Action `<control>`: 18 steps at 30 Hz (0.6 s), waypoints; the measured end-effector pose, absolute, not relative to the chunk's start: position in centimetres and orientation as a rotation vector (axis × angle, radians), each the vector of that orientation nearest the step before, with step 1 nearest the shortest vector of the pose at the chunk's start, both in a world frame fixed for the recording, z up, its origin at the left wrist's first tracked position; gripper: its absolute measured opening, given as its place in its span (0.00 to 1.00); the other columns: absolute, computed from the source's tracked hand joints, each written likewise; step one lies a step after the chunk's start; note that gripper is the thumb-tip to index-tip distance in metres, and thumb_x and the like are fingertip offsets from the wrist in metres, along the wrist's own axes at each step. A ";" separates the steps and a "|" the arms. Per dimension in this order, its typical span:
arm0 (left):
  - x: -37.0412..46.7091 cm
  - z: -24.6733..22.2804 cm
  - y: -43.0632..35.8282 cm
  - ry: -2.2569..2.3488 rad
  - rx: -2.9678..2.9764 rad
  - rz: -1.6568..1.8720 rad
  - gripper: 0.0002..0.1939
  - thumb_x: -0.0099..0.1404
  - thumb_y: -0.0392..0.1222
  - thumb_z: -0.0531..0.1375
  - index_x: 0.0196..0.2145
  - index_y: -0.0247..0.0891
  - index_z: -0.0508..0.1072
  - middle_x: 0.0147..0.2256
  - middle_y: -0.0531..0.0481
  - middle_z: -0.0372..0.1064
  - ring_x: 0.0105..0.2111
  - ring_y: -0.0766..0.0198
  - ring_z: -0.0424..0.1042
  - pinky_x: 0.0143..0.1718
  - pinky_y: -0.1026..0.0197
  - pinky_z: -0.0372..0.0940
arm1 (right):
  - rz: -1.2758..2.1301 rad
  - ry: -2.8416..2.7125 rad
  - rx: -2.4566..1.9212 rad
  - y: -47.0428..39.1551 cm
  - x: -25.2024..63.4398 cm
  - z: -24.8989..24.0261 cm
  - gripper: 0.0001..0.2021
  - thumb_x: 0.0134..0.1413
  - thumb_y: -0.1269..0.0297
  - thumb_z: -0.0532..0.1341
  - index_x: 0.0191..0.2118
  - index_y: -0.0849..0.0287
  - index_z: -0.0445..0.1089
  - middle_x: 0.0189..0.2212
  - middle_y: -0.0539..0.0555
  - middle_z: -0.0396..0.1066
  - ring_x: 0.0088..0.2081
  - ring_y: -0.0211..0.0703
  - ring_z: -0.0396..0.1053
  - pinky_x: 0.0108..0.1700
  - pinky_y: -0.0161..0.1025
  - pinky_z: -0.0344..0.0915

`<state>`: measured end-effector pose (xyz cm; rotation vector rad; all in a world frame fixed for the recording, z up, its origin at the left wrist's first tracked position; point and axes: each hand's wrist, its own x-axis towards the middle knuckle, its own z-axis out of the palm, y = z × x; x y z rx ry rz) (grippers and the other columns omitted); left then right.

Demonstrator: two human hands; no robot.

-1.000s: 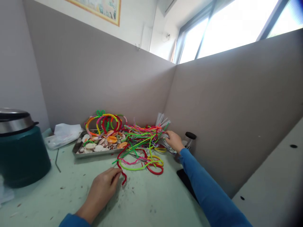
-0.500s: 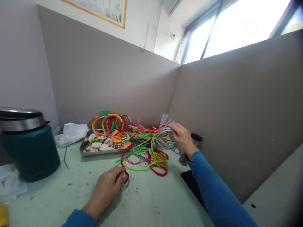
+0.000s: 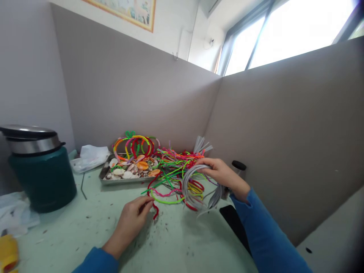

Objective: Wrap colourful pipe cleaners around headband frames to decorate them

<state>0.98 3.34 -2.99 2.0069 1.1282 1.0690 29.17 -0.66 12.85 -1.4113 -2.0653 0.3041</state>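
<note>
My right hand [image 3: 220, 172] is closed around a loose coil of grey wire [image 3: 187, 189], lifted over the front of the colourful pile. My left hand [image 3: 132, 214] is closed in a pinch on a red pipe cleaner [image 3: 156, 212], whose bent end hangs below the fingertips; the exact contact is partly hidden. Behind both hands lies a tangled heap of pipe cleaners [image 3: 173, 163] in green, pink, red and other colours. Partly covered by the coil, red and yellow loops [image 3: 199, 185] lie at its near edge.
A metal tray [image 3: 127, 181] of shells stands at the back, with pipe-cleaner rings [image 3: 139, 142] above it. On the left are a teal jug [image 3: 42, 182], plastic bags [image 3: 92, 156] and a yellow object [image 3: 8, 252]. A black-lidded jar [image 3: 239, 167] and a dark flat object [image 3: 234, 227] sit right.
My right hand has drawn the grey coil out of the pile, toward me and down. My left hand stays about where it was, at the red pipe cleaner. The view has shifted slightly.
</note>
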 end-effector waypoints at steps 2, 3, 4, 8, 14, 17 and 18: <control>1.1 -2.3 3.1 1.061 1.736 1.060 0.18 0.58 0.51 0.56 0.39 0.36 0.75 0.36 0.45 0.75 0.30 0.59 0.72 0.31 0.61 0.66 | 0.531 -2.005 -1.297 -0.5 27.4 11.7 0.09 0.51 0.65 0.58 0.38 0.60 0.72 0.35 0.52 0.73 0.36 0.41 0.69 0.39 0.34 0.63; 1.2 -1.9 2.9 0.986 1.595 1.050 0.21 0.58 0.53 0.56 0.41 0.34 0.73 0.38 0.43 0.74 0.32 0.58 0.72 0.31 0.60 0.66 | 0.618 -1.965 -1.259 -0.3 26.6 11.0 0.09 0.50 0.66 0.58 0.37 0.60 0.72 0.34 0.52 0.73 0.35 0.41 0.68 0.38 0.34 0.63; 1.2 -1.5 2.7 0.905 1.474 1.053 0.22 0.58 0.53 0.57 0.44 0.34 0.72 0.40 0.42 0.73 0.36 0.58 0.72 0.34 0.60 0.67 | 0.696 -1.929 -1.229 0.0 25.7 10.1 0.09 0.49 0.67 0.58 0.38 0.60 0.72 0.34 0.52 0.73 0.35 0.40 0.68 0.37 0.34 0.63; 1.3 -0.7 1.7 0.602 1.194 0.976 0.20 0.63 0.53 0.53 0.42 0.34 0.72 0.40 0.41 0.73 0.40 0.58 0.71 0.43 0.58 0.64 | 0.904 -1.803 -1.118 1.7 22.4 6.8 0.10 0.49 0.67 0.58 0.38 0.59 0.72 0.31 0.50 0.72 0.31 0.38 0.66 0.34 0.33 0.62; 0.6 -0.4 1.3 0.368 1.023 0.860 0.14 0.62 0.48 0.56 0.34 0.33 0.70 0.24 0.47 0.71 0.20 0.66 0.68 0.28 0.61 0.65 | 1.031 -1.792 -1.071 3.8 19.1 4.1 0.20 0.50 0.71 0.55 0.50 0.55 0.67 0.41 0.51 0.71 0.33 0.37 0.67 0.35 0.34 0.64; 0.2 -0.2 1.6 0.337 0.972 0.820 0.08 0.62 0.43 0.57 0.32 0.34 0.69 0.14 0.58 0.60 0.10 0.75 0.52 0.21 0.64 0.63 | 1.083 -1.845 -0.987 4.5 18.9 3.0 0.24 0.49 0.71 0.58 0.54 0.54 0.64 0.48 0.52 0.68 0.45 0.43 0.67 0.46 0.39 0.63; 0.1 -0.1 1.7 0.320 0.952 0.806 0.09 0.62 0.43 0.56 0.32 0.34 0.69 0.12 0.61 0.56 0.09 0.76 0.48 0.18 0.66 0.61 | 1.110 -1.853 -0.960 4.8 19.1 2.6 0.25 0.49 0.70 0.60 0.56 0.54 0.62 0.50 0.53 0.66 0.49 0.44 0.65 0.49 0.40 0.61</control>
